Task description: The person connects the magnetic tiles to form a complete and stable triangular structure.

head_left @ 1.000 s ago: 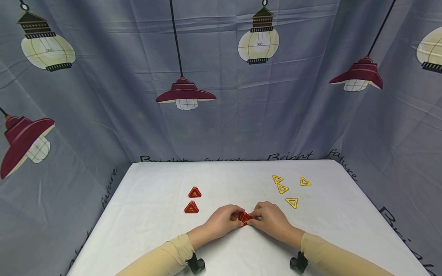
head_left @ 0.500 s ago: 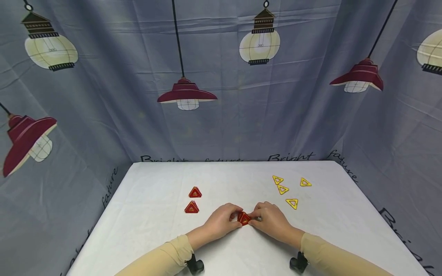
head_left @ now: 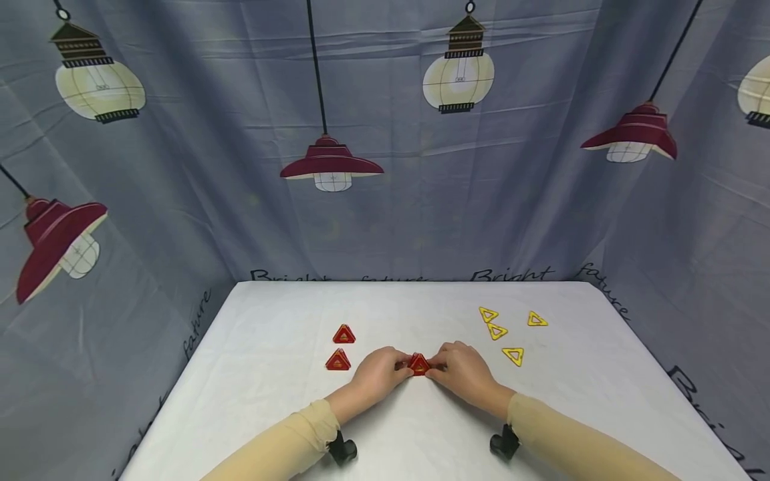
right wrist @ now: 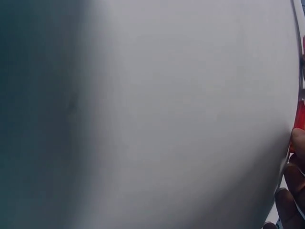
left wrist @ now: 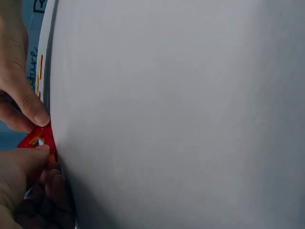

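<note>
At the middle of the table, a small red pyramid of triangular pieces (head_left: 418,365) stands between both hands. My left hand (head_left: 377,374) pinches its left side between thumb and fingers. From the other side the right hand (head_left: 466,372) grips it the same way. In the left wrist view, thumb tips press on the red pyramid's edges (left wrist: 47,135), and one open triangular face shows. Only a strip of the red pyramid (right wrist: 299,116) appears at the right border of the right wrist view, beside the fingertips. Its far faces are hidden.
Two similar red pyramids, one farther back (head_left: 344,334) and one nearer (head_left: 338,360), sit to the left on the white table (head_left: 283,394). Several flat yellow triangle frames (head_left: 514,355) lie at the back right. A patterned grey-blue curtain (head_left: 385,227) surrounds the table.
Both hands have shifted slightly away from the body and left with the red pyramid. It has turned, so a triangular face now points toward me. The view has shifted slightly.
</note>
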### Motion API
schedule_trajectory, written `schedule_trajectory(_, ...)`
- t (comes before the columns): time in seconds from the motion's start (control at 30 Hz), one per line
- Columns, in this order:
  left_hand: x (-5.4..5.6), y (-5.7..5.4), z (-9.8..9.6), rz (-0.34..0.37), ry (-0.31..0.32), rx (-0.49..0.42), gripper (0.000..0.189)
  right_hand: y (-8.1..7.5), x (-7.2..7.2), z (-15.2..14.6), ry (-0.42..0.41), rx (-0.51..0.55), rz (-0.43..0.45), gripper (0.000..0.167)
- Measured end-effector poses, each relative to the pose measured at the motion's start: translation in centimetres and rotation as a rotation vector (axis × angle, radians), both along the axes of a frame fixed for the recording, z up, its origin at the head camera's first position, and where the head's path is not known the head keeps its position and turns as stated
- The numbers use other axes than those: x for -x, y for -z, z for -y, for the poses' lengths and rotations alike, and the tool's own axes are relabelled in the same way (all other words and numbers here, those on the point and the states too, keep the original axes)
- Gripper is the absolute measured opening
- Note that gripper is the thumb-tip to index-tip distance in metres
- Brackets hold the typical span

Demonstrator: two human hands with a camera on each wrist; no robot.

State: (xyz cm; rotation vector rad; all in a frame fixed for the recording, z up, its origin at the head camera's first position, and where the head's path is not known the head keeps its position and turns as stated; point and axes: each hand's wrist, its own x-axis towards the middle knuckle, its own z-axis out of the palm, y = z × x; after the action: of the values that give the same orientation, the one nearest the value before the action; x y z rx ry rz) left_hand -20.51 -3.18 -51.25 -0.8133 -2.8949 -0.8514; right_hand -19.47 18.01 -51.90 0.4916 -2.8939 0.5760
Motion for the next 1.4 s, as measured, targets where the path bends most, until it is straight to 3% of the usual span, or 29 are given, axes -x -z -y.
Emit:
schedule_trajectory(0.43, 2.4, -0.5, -0.5, -0.059, -0.055, 0.134, 0.023, 0.2, 3.2, 1.0, 0.029, -0.003, -0.032, 0.019)
schedule_trajectory(0.9, 4.8, -0.6, -0.9, -0.013, -0.148, 0.129, 0.030, -0.2, 6.1, 2.0, 0.122, -0.001, 0.044, 0.023)
schedule_trajectory(1.4, 5.4, -0.4, -0.9, 0.022, -0.174, 0.107, 0.032, 0.0, 6.9, 2.3, 0.158, -0.011, 0.046, 0.024)
